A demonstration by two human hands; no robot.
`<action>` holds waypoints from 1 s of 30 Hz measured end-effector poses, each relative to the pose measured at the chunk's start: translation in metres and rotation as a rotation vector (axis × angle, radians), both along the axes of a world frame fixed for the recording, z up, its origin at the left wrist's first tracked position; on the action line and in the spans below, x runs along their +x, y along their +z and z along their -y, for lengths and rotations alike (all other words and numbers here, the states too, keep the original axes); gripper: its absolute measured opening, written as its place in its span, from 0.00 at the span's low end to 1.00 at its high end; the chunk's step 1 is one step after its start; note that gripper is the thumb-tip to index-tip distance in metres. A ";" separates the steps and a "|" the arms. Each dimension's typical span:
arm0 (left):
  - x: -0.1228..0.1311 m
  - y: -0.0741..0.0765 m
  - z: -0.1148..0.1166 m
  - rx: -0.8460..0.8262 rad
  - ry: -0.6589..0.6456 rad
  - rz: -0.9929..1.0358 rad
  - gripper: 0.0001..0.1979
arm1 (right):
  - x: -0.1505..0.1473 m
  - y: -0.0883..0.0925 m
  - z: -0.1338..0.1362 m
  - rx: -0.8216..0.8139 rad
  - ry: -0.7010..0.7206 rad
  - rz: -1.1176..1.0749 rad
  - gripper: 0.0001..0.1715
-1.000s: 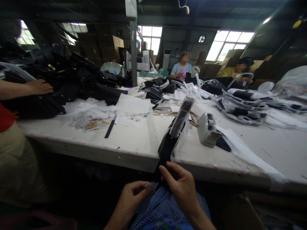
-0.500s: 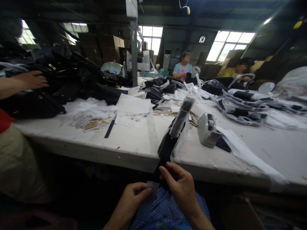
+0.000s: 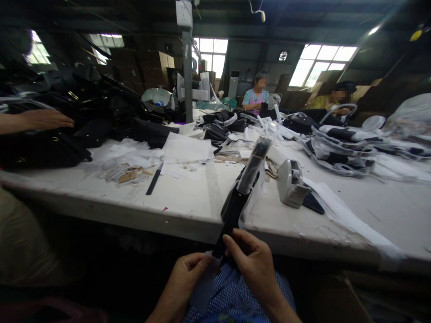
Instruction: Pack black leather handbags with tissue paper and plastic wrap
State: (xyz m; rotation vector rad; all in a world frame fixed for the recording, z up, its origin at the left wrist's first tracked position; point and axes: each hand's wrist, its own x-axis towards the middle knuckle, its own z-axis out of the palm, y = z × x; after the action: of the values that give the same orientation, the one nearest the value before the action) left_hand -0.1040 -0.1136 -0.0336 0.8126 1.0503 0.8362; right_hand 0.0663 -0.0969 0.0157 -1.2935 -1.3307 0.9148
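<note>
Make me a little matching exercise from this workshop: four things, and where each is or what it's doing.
1. Left hand
2. Right hand
3. Tape dispenser
4. Socket box

A. Standing on the white table
B. Gripping the black strap
C. Mounted on the grey post
D. Pinching a thin pale sheet

Pairs: 1-D, 2-B, 3-A, 4-C

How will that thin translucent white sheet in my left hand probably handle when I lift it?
The thin translucent white sheet is probably floppy, since it trails down from your left hand. It's likely light too, looking filmy and see-through.
</note>
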 end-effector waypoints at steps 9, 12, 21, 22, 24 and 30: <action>0.010 0.013 -0.009 0.062 -0.007 0.105 0.19 | 0.003 -0.002 -0.002 0.010 0.006 0.066 0.12; 0.018 0.019 -0.016 0.121 0.001 0.081 0.19 | 0.009 -0.002 -0.004 0.057 -0.011 0.113 0.11; 0.034 0.023 -0.023 0.193 0.010 0.028 0.20 | 0.023 -0.002 -0.001 0.041 -0.019 0.095 0.13; 0.034 0.023 -0.022 0.194 0.009 0.033 0.20 | 0.021 -0.003 -0.001 0.026 -0.024 0.089 0.13; 0.034 0.022 -0.019 0.211 0.008 0.020 0.20 | 0.018 -0.005 -0.001 0.003 -0.034 0.070 0.13; 0.025 0.020 -0.015 0.170 0.059 0.079 0.24 | 0.013 -0.003 -0.003 0.002 -0.010 0.038 0.12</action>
State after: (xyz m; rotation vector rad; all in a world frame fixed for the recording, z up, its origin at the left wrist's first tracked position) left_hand -0.0789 -0.0985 -0.0136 0.8874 0.9461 1.0098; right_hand 0.0793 -0.0938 0.0126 -1.3213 -1.3531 0.8857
